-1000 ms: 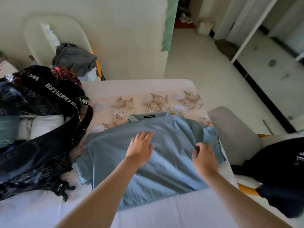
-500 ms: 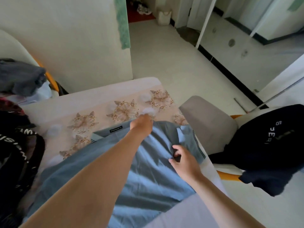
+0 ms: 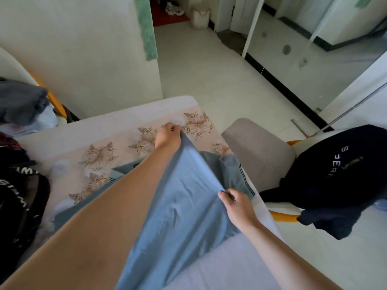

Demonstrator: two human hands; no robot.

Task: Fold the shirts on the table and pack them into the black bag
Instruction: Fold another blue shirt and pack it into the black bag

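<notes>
Pale blue cotton polo shirt [image 3: 184,206] lies on the floral-clothed table [image 3: 100,130], right side lifted. Left hand [image 3: 167,137], at the shirt's 12 o'clock: fingers curled tight, pinching the raised edge. Right hand [image 3: 236,204], at 3 o'clock: thumb and fingers pinching the same edge. Black bag with lettered strap [image 3: 21,195] at 9 o'clock.

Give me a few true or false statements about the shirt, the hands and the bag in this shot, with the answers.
1. The left hand and right hand both grip the blue shirt. True.
2. The black bag sits at the right of the table. False: it is at the left.
3. A dark garment lies on the chair at the right. True.
4. The blue shirt lies flat on the table. False: the hands lift one edge of it.
</notes>
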